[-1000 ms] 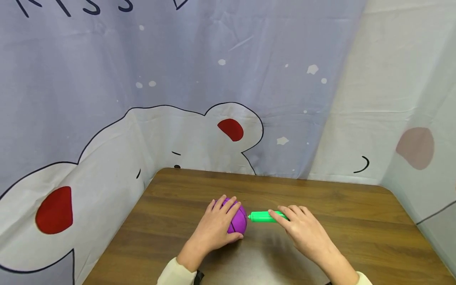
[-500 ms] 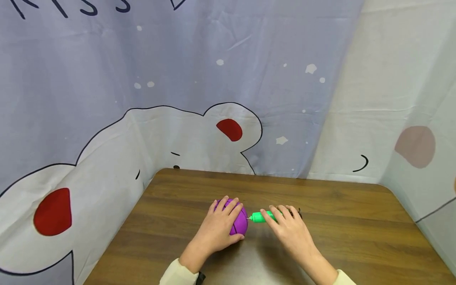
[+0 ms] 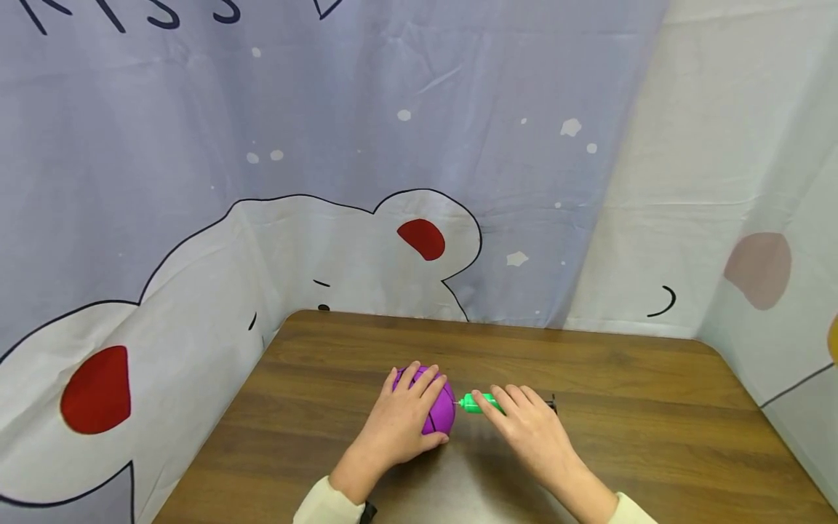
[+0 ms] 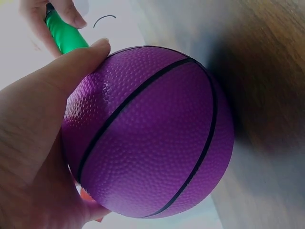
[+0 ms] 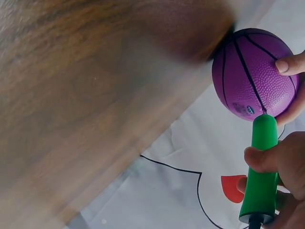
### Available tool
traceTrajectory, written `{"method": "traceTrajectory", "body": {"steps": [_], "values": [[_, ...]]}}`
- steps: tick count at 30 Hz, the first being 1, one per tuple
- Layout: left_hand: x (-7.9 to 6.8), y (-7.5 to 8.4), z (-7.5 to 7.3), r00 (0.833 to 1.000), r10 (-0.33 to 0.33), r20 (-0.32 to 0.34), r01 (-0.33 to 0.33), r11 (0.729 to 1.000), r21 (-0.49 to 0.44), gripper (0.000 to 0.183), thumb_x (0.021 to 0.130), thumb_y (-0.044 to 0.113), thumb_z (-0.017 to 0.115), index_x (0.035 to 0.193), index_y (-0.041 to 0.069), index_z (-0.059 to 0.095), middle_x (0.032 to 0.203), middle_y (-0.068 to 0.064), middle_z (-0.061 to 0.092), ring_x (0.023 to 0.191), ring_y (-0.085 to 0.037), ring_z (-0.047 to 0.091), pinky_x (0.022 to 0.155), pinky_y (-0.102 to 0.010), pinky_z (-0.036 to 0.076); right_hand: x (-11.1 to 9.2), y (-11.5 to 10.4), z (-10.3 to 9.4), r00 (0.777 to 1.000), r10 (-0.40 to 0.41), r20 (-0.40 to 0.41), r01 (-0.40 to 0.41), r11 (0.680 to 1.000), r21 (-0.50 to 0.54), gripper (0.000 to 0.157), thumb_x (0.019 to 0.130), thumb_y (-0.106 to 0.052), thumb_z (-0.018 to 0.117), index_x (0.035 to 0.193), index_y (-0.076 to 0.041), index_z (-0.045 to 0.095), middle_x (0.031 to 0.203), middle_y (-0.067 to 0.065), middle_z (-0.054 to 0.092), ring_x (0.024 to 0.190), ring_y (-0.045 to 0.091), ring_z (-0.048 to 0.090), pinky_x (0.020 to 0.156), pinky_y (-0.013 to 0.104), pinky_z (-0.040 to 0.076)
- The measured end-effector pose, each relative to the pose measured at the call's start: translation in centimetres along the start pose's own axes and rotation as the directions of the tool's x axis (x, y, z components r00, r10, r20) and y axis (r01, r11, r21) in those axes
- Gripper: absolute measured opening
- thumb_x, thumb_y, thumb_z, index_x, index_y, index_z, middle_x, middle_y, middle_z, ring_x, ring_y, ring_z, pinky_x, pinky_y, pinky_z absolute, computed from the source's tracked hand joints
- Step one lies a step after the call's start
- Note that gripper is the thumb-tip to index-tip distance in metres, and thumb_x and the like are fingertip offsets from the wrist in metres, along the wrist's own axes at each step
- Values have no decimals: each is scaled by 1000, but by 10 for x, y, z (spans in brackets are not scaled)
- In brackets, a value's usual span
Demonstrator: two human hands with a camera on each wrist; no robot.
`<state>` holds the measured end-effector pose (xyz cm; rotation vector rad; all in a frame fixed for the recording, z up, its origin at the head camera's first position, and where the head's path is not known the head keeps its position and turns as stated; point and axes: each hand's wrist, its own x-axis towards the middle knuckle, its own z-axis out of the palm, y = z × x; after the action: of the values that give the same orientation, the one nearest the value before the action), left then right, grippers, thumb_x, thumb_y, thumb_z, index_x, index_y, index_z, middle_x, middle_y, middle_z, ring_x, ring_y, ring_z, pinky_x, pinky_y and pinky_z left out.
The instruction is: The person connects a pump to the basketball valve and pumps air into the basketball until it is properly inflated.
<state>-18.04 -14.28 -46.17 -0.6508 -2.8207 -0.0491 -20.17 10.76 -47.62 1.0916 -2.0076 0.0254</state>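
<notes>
A purple ball [image 3: 442, 413] with black seam lines, like a small basketball, sits on the wooden table. My left hand [image 3: 397, 418] holds it from the left, fingers spread over the top and thumb low on the near side; the thumb [image 4: 78, 62] presses its pebbled skin in the left wrist view. To the right lies a green ball pump [image 3: 476, 403], level, its thin needle meeting the ball's right side. My right hand [image 3: 533, 434] grips the pump's barrel, thumb and fingers around it in the right wrist view. The pump's black end [image 5: 257, 219] projects beyond the hand.
The brown wooden table [image 3: 655, 407] extends around both hands. Behind it and along its sides hangs a pale cloth [image 3: 524, 182] printed with white bear shapes, red patches and stars.
My right hand has shifted left along the pump, covering more of the green barrel, and the black end now shows behind it. The left hand and ball have stayed nearly in place.
</notes>
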Motion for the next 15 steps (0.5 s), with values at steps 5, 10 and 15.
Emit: {"method": "traceTrajectory", "body": {"steps": [5, 10, 15], "values": [[1, 0, 2, 1000, -2, -9, 2, 1000, 3, 90, 77, 61, 79, 150, 19, 46, 155, -3, 46, 143, -34, 40, 114, -64, 35, -4, 3, -2, 998, 11, 63, -14, 999, 41, 57, 79, 11, 56, 129, -13, 69, 109, 10, 69, 89, 28, 64, 83, 38, 57], [1, -1, 2, 1000, -1, -15, 1, 1000, 9, 88, 76, 61, 80, 148, 20, 48, 152, -2, 48, 141, -32, 42, 112, -63, 37, -4, 7, -3, 998, 10, 60, -14, 998, 59, 54, 83, 8, 50, 128, -13, 69, 105, 7, 68, 85, 25, 61, 79, 35, 55], [2, -1, 1, 1000, -1, -9, 1, 1000, 13, 88, 77, 61, 79, 148, 20, 48, 152, -2, 48, 141, -32, 42, 113, -62, 37, -3, 9, -5, 998, 6, 57, -9, 998, 60, 53, 83, 7, 48, 128, -13, 70, 104, 5, 67, 85, 24, 61, 78, 34, 55]]}}
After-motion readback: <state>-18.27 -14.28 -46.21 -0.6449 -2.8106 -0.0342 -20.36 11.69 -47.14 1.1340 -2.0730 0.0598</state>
